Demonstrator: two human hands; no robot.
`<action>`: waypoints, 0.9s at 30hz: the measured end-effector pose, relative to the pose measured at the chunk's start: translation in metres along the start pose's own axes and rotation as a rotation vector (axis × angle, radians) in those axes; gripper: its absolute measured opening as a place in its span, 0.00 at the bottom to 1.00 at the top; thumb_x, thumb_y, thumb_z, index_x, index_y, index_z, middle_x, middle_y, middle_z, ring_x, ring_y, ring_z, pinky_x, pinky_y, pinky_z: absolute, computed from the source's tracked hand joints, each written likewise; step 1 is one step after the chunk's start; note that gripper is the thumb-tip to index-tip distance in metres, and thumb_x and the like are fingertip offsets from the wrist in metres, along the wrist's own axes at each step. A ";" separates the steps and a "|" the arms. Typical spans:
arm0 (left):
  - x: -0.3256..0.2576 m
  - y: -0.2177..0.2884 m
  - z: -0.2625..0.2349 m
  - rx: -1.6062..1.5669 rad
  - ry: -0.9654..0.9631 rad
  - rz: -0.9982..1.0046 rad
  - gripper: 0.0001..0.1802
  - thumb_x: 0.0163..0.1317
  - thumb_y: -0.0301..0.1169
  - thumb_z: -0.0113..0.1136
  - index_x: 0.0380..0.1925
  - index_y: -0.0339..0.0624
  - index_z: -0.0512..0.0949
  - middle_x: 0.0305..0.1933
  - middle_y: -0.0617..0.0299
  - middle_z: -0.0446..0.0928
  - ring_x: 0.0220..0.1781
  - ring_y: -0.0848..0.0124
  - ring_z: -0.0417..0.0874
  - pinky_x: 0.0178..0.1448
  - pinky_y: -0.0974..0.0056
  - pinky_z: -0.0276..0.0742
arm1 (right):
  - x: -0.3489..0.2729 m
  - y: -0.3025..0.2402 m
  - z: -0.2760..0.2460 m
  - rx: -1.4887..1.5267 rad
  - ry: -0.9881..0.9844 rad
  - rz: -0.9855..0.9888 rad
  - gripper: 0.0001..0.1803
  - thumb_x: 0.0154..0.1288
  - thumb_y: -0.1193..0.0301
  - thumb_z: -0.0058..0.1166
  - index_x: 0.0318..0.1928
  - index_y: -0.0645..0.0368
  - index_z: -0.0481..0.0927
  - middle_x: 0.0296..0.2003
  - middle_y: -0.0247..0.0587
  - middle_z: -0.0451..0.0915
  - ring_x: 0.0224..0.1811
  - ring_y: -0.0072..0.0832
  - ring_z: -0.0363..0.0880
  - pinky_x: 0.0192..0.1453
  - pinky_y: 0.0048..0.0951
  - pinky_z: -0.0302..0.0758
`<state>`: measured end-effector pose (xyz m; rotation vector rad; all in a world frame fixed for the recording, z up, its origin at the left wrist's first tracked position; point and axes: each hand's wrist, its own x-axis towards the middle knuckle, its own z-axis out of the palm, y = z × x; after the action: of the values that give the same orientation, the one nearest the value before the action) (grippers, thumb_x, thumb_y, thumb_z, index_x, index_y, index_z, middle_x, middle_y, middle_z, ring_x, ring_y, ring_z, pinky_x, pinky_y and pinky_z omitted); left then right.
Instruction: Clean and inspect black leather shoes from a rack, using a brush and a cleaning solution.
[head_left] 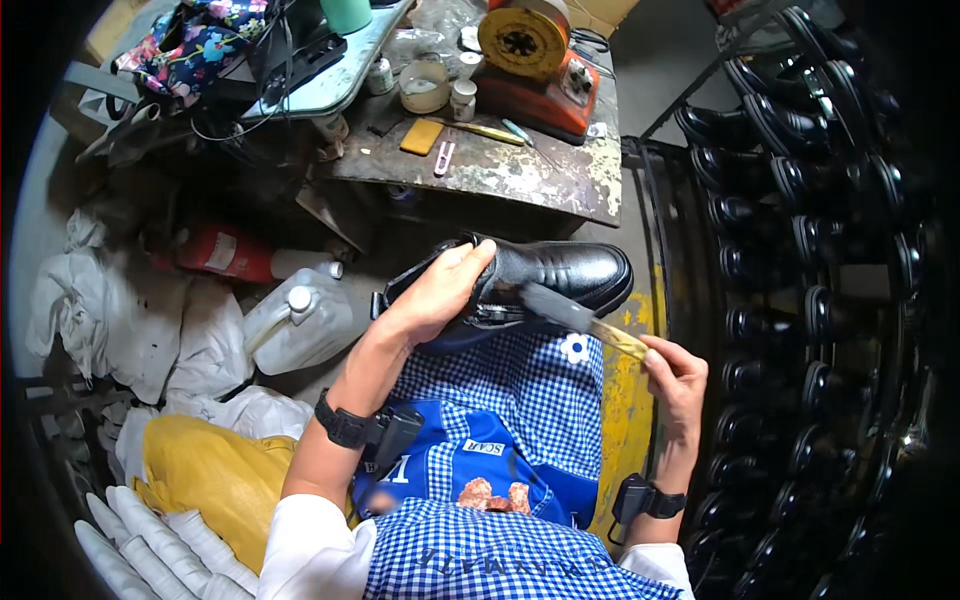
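Jug (300,318) on your left. Your left hand (440,290) has its grip closed on the shoe (560,265), over your apron (540,385). Brush (582,316) at shoe's side; your right hand (679,383), grip pinched, holds it. Racked shoes (787,125), right.

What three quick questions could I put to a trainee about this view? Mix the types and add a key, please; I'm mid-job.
1. Multiple choice: what does the right hand hold?
A) a hammer
B) a brush
C) a spray bottle

2. True or false: the translucent plastic jug is to the right of the black shoe under the left hand.

3. Fill in: the rows of shoes stand on the person's ___ side.

Key:
1. B, gripped by its yellowish handle.
2. False; it is to the left.
3. right
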<state>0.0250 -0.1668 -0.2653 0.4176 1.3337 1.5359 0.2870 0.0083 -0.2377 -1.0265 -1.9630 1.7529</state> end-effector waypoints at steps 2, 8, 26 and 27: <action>-0.001 -0.004 -0.003 -0.002 -0.007 0.011 0.19 0.70 0.39 0.42 0.42 0.34 0.76 0.39 0.64 0.78 0.38 0.79 0.75 0.47 0.71 0.71 | -0.003 -0.012 0.025 0.027 -0.062 -0.031 0.11 0.58 0.77 0.55 0.43 0.64 0.81 0.24 0.30 0.77 0.19 0.09 0.64 0.21 0.12 0.57; -0.008 -0.003 0.002 0.037 0.006 0.018 0.19 0.70 0.38 0.41 0.43 0.33 0.75 0.41 0.65 0.77 0.39 0.80 0.74 0.47 0.72 0.70 | -0.003 0.018 -0.025 0.086 0.091 0.028 0.11 0.57 0.76 0.56 0.41 0.64 0.82 0.21 0.28 0.75 0.16 0.09 0.61 0.19 0.12 0.54; -0.030 -0.007 0.015 -0.001 0.069 -0.006 0.18 0.66 0.41 0.43 0.35 0.38 0.77 0.27 0.71 0.74 0.24 0.84 0.69 0.26 0.76 0.63 | -0.024 0.030 0.018 0.156 0.051 0.022 0.11 0.57 0.79 0.55 0.41 0.67 0.81 0.24 0.31 0.76 0.19 0.11 0.64 0.21 0.14 0.57; -0.031 -0.009 0.018 -0.086 0.051 0.001 0.20 0.67 0.40 0.43 0.30 0.34 0.76 0.27 0.69 0.72 0.28 0.82 0.69 0.32 0.73 0.67 | -0.027 0.036 0.011 0.164 0.115 0.027 0.10 0.57 0.78 0.56 0.41 0.68 0.81 0.22 0.30 0.74 0.17 0.11 0.63 0.20 0.14 0.55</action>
<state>0.0563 -0.1842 -0.2568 0.3273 1.3008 1.6079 0.3093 -0.0181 -0.2681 -1.0756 -1.7134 1.7926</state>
